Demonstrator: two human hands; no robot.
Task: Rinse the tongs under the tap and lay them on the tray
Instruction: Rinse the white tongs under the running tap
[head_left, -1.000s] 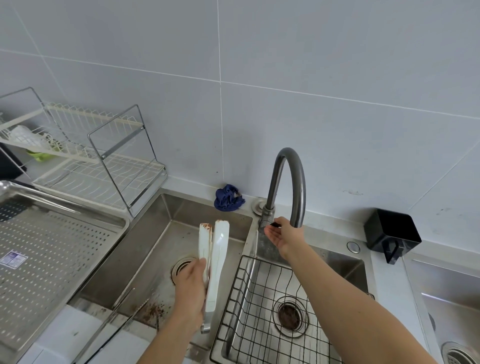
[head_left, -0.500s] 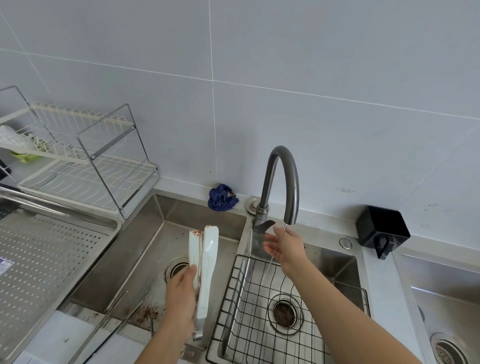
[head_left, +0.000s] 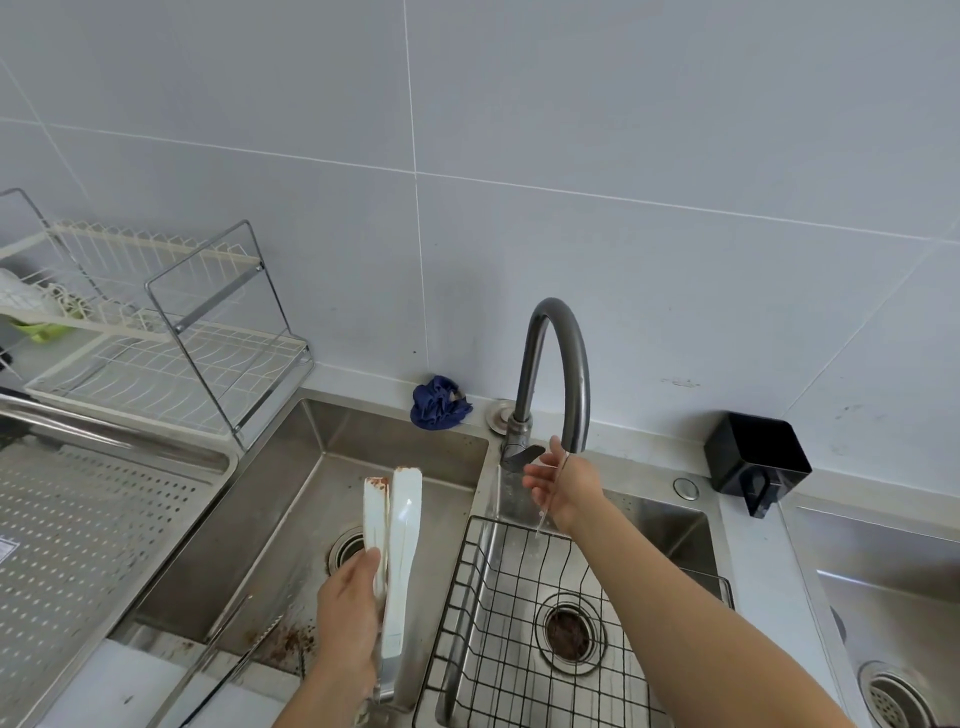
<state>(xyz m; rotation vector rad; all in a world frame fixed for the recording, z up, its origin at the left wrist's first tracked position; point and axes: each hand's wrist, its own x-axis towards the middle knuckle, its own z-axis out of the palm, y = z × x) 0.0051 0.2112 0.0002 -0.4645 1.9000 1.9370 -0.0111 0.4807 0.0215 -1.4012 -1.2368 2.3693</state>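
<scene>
The left hand (head_left: 348, 613) is wrapped round the lower half of the white tongs (head_left: 402, 551), squeezing the two arms nearly together and holding them upright, tips up. They stand above the near edge of the left basin (head_left: 291, 493), clear of the water. One tip is smeared with brown residue. The right hand (head_left: 563, 486) hangs loose-fingered and empty just below the spout of the tap (head_left: 558, 353), with a thin stream of water (head_left: 550, 499) running past it into the right basin, where a wire basket (head_left: 519, 623) sits. The tap lever (head_left: 524, 454) is just beside its fingertips.

From where I stand, the rinse itself has not begun: the tongs need to cross to the right and tip their dirty ends into that stream. The trickle looks weak, so dried muck on the tip may not wash off without rubbing. The flat blades could also throw spray over the surface if they meet the water at an angle. Once wet, the smooth handle may slide in a one-handed grip. If the squeeze slackens, the arms could spring apart and the tongs drop into the basket.

The perforated steel tray (head_left: 78, 545) lies well apart on the far left, past the left basin, so there would be dripping on the way. Behind it stands a dish rack (head_left: 171, 353), and a blue cloth (head_left: 439, 402) sits by the tap base.
</scene>
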